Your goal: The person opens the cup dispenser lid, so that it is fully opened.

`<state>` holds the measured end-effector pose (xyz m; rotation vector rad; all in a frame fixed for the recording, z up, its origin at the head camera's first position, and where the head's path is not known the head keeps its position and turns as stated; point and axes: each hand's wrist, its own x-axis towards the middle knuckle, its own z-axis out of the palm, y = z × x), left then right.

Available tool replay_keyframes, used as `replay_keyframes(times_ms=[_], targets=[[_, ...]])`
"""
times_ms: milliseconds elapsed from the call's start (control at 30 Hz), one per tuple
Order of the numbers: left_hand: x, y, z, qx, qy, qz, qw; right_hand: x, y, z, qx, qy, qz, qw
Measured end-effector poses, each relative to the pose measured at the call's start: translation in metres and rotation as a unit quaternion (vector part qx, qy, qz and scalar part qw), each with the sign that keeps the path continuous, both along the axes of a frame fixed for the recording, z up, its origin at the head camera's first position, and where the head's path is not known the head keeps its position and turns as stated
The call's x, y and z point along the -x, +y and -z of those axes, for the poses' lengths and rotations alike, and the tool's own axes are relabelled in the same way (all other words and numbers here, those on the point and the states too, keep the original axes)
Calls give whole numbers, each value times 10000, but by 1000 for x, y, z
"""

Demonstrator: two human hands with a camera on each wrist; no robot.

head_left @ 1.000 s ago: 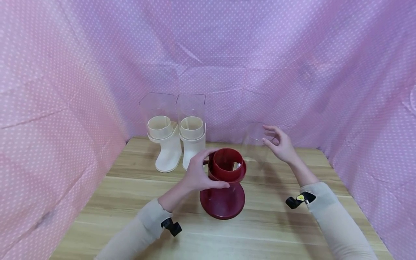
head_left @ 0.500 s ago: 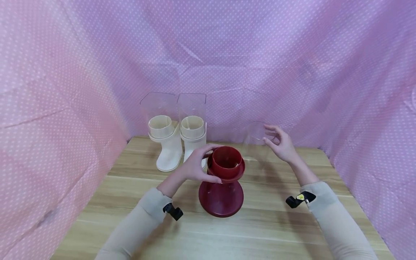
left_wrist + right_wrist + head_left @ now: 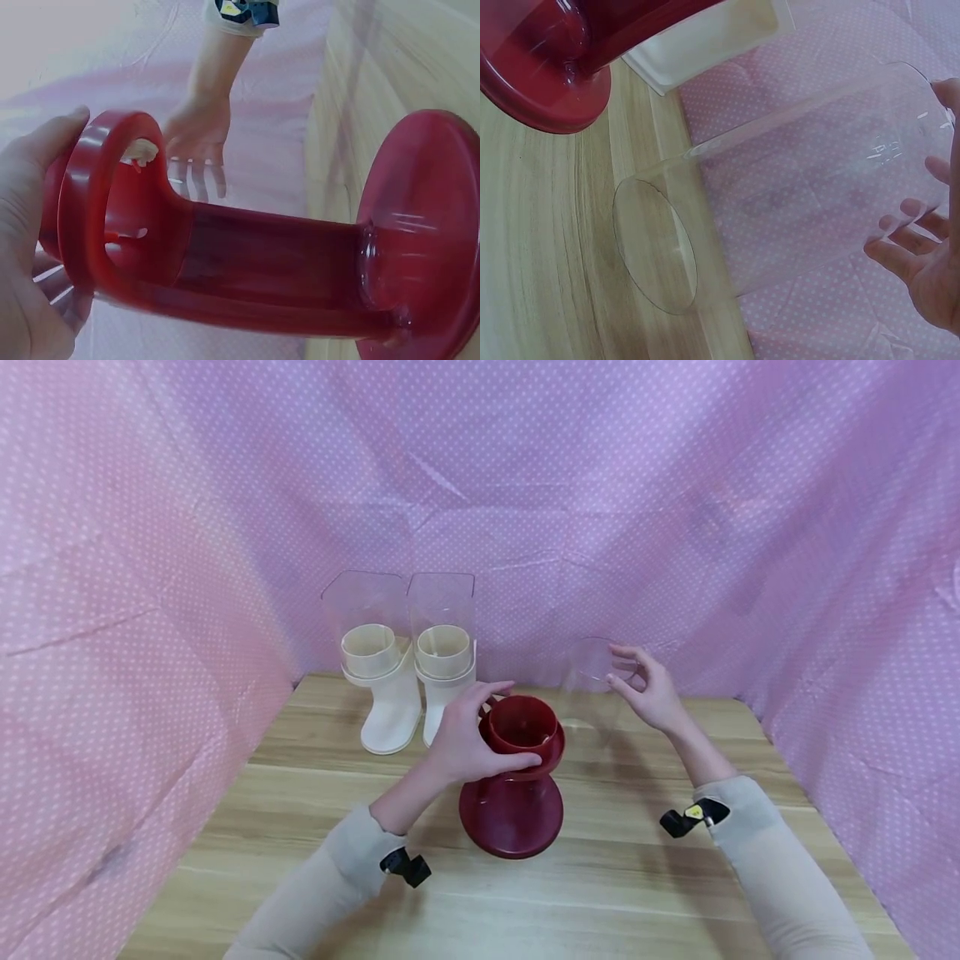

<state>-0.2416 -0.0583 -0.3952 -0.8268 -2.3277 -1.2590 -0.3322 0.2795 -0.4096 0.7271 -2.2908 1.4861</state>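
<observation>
A red dispenser stand [image 3: 511,818] with a round foot stands upright on the table. In its top ring [image 3: 96,247] sits a red collar [image 3: 522,722]. My left hand [image 3: 467,739] grips the collar from the left, the thumb along its near side and the fingers round its far side. My right hand [image 3: 651,695] holds a clear cylinder [image 3: 802,180] by its upper end, thumb and fingers round the wall. The cylinder stands upright behind and to the right of the red stand, its lower end at the tabletop.
Two white stands [image 3: 392,714] with white collars [image 3: 444,662] are side by side at the back left. Clear containers [image 3: 441,597] with thin dark rims rise above them. Pink dotted cloth [image 3: 525,460] hangs around the wooden table [image 3: 600,893].
The red collar has turned in the stand, so the cutout in its wall has mostly gone from view. My left thumb has shifted up and across the near rim. The right hand has stayed put.
</observation>
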Motion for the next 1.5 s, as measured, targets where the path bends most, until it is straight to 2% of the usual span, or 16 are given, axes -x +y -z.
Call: replay_keyframes(times_ms=[333,500,600,833,1033,1233,1500], targets=[[4,-2,-9,336,-342,74,9988,0,0,-2,-11,-80,45,10000],[3,2,-13,474,-481,-179,9976,-1,0,0,-21,-67,64,10000],[7,6,-17,447,-600,-372,9965,1,1,1,-73,-44,86,9999],[32,18,-23,287,-860,-765,9929,3,1,5,-67,27,109,9999],[59,30,-27,260,-742,-1073,9911,2,1,1,-72,76,104,9999],[81,40,-26,131,-791,-1136,9903,2,4,-2,-283,90,126,9995],[100,42,-18,29,-883,-1101,9900,1,8,-3,-468,102,265,9985]])
